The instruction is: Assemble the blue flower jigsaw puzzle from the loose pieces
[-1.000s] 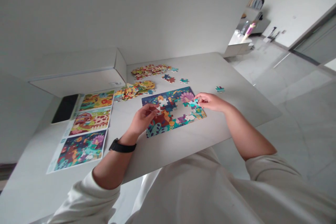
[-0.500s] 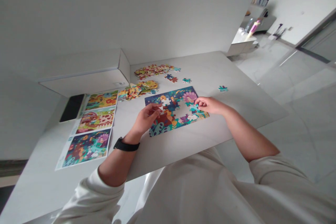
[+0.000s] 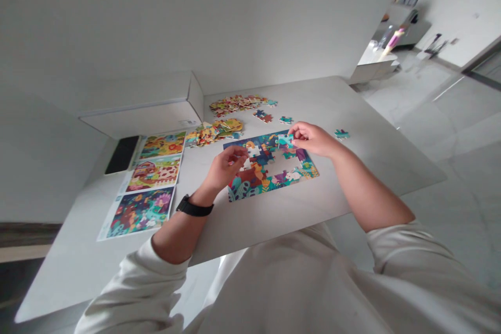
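A jigsaw puzzle (image 3: pixel 252 188) of dark forest animals lies on the table, with gaps in its middle and upper left. My right hand (image 3: pixel 313 139) pinches a teal puzzle piece (image 3: pixel 285 140) above the puzzle's upper right, covering part of the purple bird there. Over the left side of the puzzle is my left hand (image 3: pixel 229 166), a black band on its wrist. Its fingers are curled and the thumb comes near the fingertips, beside a white gap; whether anything is between them is hidden.
Behind the puzzle lie piles of yellow and red pieces (image 3: pixel 237 105) and a few loose teal and blue pieces (image 3: pixel 285 120). To the left are picture sheets (image 3: pixel 154 173), a black phone (image 3: pixel 122 155) and a white box (image 3: pixel 141 115) against the wall.
My right hand has lifted the teal piece from the right side of the puzzle and moved it up toward the upper edge. My left hand has stayed over the left side.
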`<state>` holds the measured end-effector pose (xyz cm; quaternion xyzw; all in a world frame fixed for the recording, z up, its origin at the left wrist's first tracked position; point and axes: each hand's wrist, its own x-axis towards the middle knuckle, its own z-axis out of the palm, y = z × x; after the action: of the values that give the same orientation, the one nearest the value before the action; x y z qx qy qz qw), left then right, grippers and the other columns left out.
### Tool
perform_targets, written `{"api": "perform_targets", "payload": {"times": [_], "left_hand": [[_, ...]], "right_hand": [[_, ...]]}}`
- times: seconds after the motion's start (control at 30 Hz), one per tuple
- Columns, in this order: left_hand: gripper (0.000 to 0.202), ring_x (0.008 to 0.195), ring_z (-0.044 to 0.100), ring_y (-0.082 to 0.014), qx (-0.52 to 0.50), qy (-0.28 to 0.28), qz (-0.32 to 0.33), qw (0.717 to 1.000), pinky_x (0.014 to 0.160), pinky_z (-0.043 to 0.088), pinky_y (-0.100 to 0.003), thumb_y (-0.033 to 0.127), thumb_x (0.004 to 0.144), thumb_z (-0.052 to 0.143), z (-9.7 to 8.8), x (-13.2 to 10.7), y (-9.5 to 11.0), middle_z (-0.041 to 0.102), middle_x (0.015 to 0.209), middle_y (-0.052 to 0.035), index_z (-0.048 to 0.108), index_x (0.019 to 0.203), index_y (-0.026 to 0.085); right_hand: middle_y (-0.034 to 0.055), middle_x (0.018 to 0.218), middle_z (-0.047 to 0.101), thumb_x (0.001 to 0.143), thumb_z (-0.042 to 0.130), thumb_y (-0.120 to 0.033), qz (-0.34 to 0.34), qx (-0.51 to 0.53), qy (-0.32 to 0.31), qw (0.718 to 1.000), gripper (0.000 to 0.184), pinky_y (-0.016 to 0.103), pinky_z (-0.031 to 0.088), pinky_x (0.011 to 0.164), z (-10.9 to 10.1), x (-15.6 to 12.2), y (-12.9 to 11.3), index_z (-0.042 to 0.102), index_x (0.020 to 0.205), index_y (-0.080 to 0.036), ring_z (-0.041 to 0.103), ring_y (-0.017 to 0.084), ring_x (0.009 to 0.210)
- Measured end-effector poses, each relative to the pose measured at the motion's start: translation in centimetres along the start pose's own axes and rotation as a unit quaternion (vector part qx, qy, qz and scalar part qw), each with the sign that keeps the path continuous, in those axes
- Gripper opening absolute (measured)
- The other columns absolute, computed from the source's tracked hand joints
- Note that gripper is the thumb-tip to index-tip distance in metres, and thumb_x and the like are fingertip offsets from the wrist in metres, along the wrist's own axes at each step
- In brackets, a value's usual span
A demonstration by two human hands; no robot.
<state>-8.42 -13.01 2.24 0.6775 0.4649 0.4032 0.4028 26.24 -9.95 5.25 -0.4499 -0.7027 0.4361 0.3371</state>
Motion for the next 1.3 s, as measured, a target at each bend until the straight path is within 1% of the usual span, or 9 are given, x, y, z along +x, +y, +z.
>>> {"api": "perform_targets", "payload": {"times": [0.13, 0.27, 0.37, 0.5, 0.63, 0.77, 0.93, 1.13, 1.3], "left_hand": [[0.046, 0.080, 0.071, -0.0158, -0.033, -0.047, -0.011, 0.998, 0.060, 0.055, -0.023, 0.048, 0.089, 0.082, 2.0, 2.0, 1.3, 0.077, 0.108, -0.0080, 0.068, 0.123, 0.020], [0.042, 0.074, 0.069, -0.0139, -0.075, -0.061, -0.018, 0.995, 0.056, 0.053, -0.021, 0.045, 0.086, 0.085, 4.8, 3.9, 1.5, 0.076, 0.099, -0.0055, 0.063, 0.111, 0.020], [0.036, 0.069, 0.067, -0.0135, -0.100, -0.050, -0.023, 0.993, 0.054, 0.052, -0.022, 0.042, 0.087, 0.083, 6.0, 4.7, 1.2, 0.072, 0.088, -0.0020, 0.061, 0.105, 0.020], [0.031, 0.066, 0.065, -0.0127, -0.111, -0.027, -0.021, 0.993, 0.054, 0.051, -0.022, 0.040, 0.089, 0.078, 6.2, 4.8, 0.9, 0.070, 0.085, 0.0004, 0.064, 0.108, 0.021], [0.025, 0.069, 0.065, -0.0131, -0.039, 0.005, 0.005, 0.999, 0.059, 0.051, -0.023, 0.037, 0.091, 0.074, 6.4, 4.5, 0.5, 0.072, 0.087, -0.0013, 0.072, 0.110, 0.021], [0.023, 0.073, 0.067, -0.0159, 0.017, 0.000, 0.032, 0.999, 0.066, 0.052, -0.026, 0.035, 0.094, 0.073, 7.0, 4.2, 0.0, 0.076, 0.088, -0.0030, 0.078, 0.111, 0.022], [0.026, 0.078, 0.069, -0.0181, 0.042, -0.010, 0.042, 0.998, 0.076, 0.056, -0.029, 0.035, 0.096, 0.072, 7.3, 4.0, -0.1, 0.079, 0.095, -0.0045, 0.080, 0.117, 0.022], [0.027, 0.086, 0.071, -0.0203, 0.084, 0.009, 0.065, 0.994, 0.089, 0.058, -0.035, 0.025, 0.097, 0.070, 6.7, 3.8, -0.7, 0.080, 0.114, -0.0084, 0.078, 0.123, 0.022], [0.028, 0.106, 0.072, -0.0278, 0.147, -0.004, 0.112, 0.983, 0.105, 0.057, -0.044, 0.018, 0.095, 0.070, 6.5, 3.8, -1.2, 0.079, 0.117, -0.0109, 0.078, 0.122, 0.021]], "right_hand": [[-0.0015, 0.086, 0.065, 0.085, 0.079, -0.038, 0.002, 0.060, 0.020, 0.998, 0.035, 0.031, 0.049, 0.067, 2.7, 1.1, 0.0, 0.062, 0.113, -0.025, 0.062, 0.017, 0.072], [-0.0036, 0.081, 0.062, 0.083, 0.077, -0.040, 0.020, 0.078, 0.036, 0.996, 0.035, 0.029, 0.045, 0.063, 4.8, 1.2, 1.2, 0.061, 0.110, -0.025, 0.059, 0.016, 0.069], [-0.0032, 0.082, 0.063, 0.081, 0.077, -0.041, 0.033, 0.076, 0.030, 0.996, 0.035, 0.029, 0.046, 0.063, 5.0, 1.0, 1.8, 0.061, 0.108, -0.026, 0.059, 0.016, 0.070], [0.0007, 0.090, 0.068, 0.082, 0.079, -0.042, 0.028, 0.059, 0.025, 0.998, 0.034, 0.030, 0.051, 0.070, 4.5, 0.9, 1.9, 0.066, 0.107, -0.024, 0.062, 0.018, 0.078], [0.0038, 0.099, 0.073, 0.084, 0.079, -0.037, 0.021, 0.062, 0.004, 0.998, 0.033, 0.032, 0.055, 0.077, 4.0, 1.0, 1.9, 0.070, 0.112, -0.023, 0.066, 0.019, 0.087], [0.0012, 0.091, 0.070, 0.086, 0.078, -0.035, 0.029, 0.055, -0.009, 0.998, 0.036, 0.031, 0.053, 0.073, 4.1, 1.1, 2.3, 0.070, 0.118, -0.023, 0.064, 0.018, 0.080], [-0.0027, 0.079, 0.063, 0.086, 0.076, -0.036, 0.025, 0.039, -0.026, 0.999, 0.034, 0.029, 0.049, 0.066, 4.2, 1.0, 3.1, 0.072, 0.117, -0.022, 0.060, 0.016, 0.070], [-0.0015, 0.081, 0.069, 0.085, 0.073, -0.032, 0.058, -0.017, 0.017, 0.998, 0.029, 0.028, 0.046, 0.066, 3.8, 1.0, 4.1, 0.074, 0.112, -0.021, 0.061, 0.015, 0.068], [0.0003, 0.083, 0.075, 0.085, 0.074, -0.023, 0.096, -0.102, 0.061, 0.988, 0.027, 0.028, 0.047, 0.069, 4.3, 0.9, 4.3, 0.077, 0.112, -0.021, 0.066, 0.017, 0.072]]}}
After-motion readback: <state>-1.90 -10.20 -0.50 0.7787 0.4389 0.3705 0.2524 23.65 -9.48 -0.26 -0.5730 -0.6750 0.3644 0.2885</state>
